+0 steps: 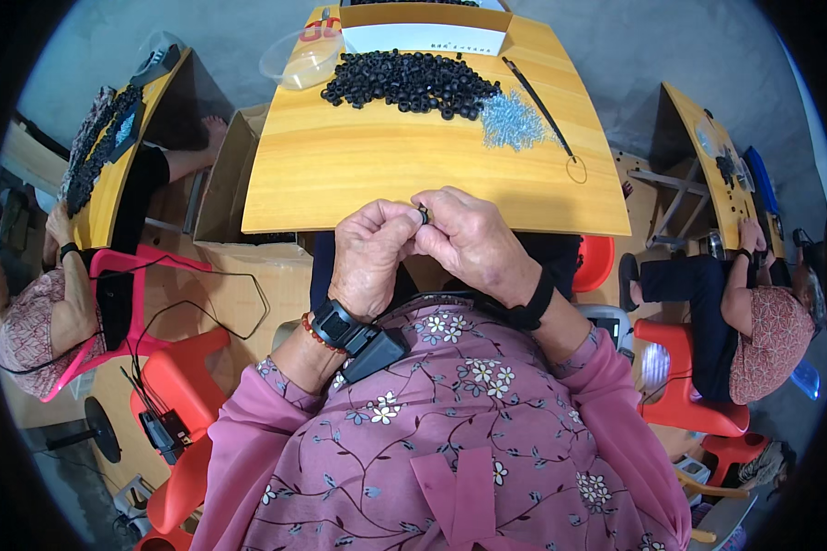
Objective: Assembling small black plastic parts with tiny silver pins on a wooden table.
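Just off the near edge of the yellow wooden table (432, 188), my two hands meet. Thumb and fingers of my left hand (368, 253) are closed on a small black ring-shaped part (423, 215). My right hand (482, 241) pinches the same part from the other side; fingertips cover most of it. Farther back on the table lies a heap of black ring-shaped parts (404, 81). Touching its right end is a pile of small clear-bluish pieces (513, 121). Right of that rests a thin black stick (540, 106) with a wire-like loop at its near end.
A clear plastic bowl (301, 64) and a white cardboard box (427, 39) stand at the table's far side. A brown carton (239, 197) sits on the floor to the left. Other people work at tables on both sides, near red stools (680, 386) and cables.
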